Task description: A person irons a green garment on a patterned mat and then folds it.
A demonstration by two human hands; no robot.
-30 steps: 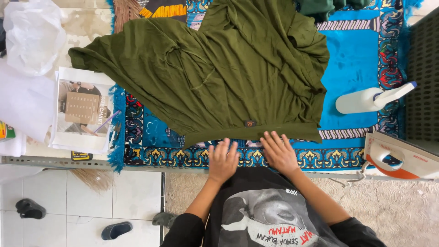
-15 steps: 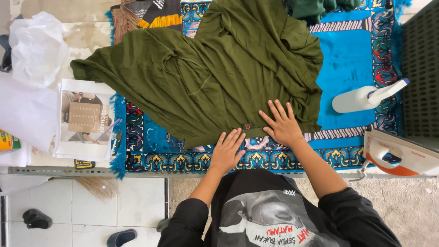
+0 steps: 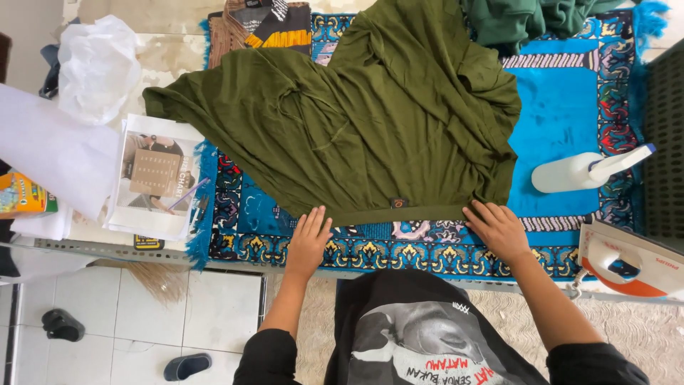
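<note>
Left hand [image 3: 308,239]: flat, fingers spread, palm down on the patterned blue mat [image 3: 563,114], fingertips touching the hem of the olive-green garment [image 3: 370,128] at its 7 o'clock corner; gripping nothing. Right hand [image 3: 496,228]: flat, fingers apart, pressing the hem at 5 o'clock; both forearms reach forward. Garment: spread across the mat, at 12 o'clock from both hands. Iron [image 3: 630,260] at 3 o'clock, white spray bottle [image 3: 581,171] beyond it. Papers [image 3: 153,178] at 9 o'clock.

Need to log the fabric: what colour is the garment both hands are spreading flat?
Plain olive green garment, no pattern; the head view shows it best, spread over the blue patterned rug.
</note>
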